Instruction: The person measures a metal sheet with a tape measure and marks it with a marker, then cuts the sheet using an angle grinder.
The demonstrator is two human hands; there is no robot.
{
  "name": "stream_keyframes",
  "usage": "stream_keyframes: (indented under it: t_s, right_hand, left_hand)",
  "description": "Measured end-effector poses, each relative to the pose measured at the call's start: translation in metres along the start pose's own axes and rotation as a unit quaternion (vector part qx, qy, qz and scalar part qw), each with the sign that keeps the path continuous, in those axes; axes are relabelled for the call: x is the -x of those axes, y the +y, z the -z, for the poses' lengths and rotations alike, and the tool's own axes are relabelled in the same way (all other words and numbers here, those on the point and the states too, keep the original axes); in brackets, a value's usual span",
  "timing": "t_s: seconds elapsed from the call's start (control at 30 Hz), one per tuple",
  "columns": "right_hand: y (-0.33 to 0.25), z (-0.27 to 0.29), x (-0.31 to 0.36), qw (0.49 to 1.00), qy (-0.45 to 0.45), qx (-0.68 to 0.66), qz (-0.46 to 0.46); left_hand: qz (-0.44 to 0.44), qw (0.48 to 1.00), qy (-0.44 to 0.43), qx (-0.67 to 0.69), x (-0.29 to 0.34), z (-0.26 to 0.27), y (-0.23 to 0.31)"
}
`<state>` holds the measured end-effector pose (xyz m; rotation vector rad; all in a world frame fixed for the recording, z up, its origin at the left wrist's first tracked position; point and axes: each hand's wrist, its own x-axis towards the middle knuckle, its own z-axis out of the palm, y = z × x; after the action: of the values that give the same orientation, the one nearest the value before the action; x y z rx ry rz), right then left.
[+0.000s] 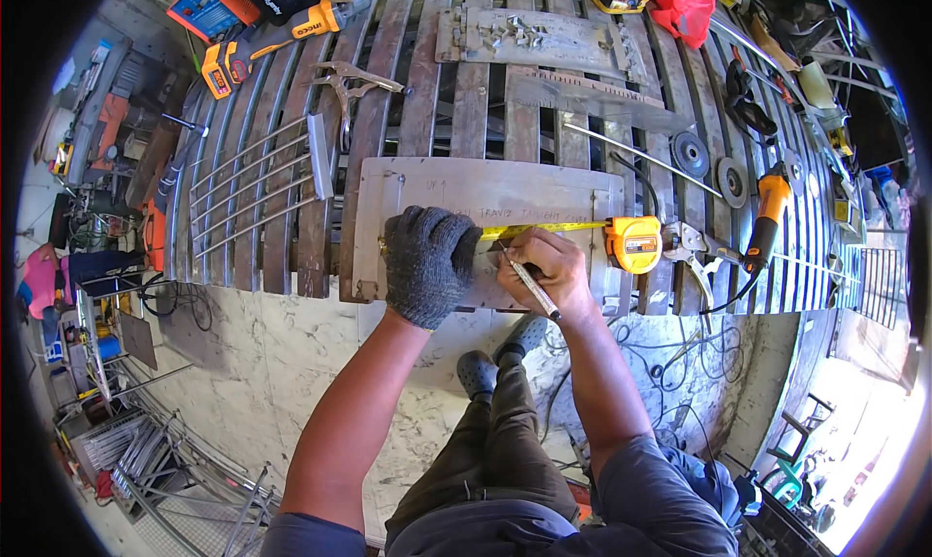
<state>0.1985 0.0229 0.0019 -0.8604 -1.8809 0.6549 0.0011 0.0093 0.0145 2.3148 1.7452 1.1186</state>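
A flat grey metal plate (573, 183) with faint handwriting lies at the front edge of a slatted metal bench. Across it stretches the yellow blade of a tape measure (635, 245), whose orange case rests at the plate's right edge. My left hand (428, 266), in a dark grey knit glove, is closed over the blade's left end, which it hides. Bare, my right hand (550, 269) grips a white marker pen (533, 291) just below the blade. The pen's tip points to the upper left, close to the plate.
Locking pliers (691, 251) and an angle grinder (770, 213) with its cord lie to the right. A metal rack of rods (262, 183), a clamp (351, 89) and a cordless tool (316, 21) sit left. Farther back are a steel plate with metal scraps (524, 37) and grinding discs (690, 154).
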Motion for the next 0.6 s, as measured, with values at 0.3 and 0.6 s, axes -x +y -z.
stream_keyframes:
  t_s: [0.3, 0.6]
  right_hand:
    - [0.0017, 0.0003, 0.0025, 1.0, -0.008, -0.019, -0.01]
    - [0.001, 0.0034, 0.004, 0.999, -0.008, -0.033, -0.03]
  left_hand:
    - [0.003, 1.0, -0.009, -0.011, 0.0017, 0.001, -0.0003]
    - [0.0, 1.0, -0.011, -0.01, 0.0003, -0.0005, -0.0002]
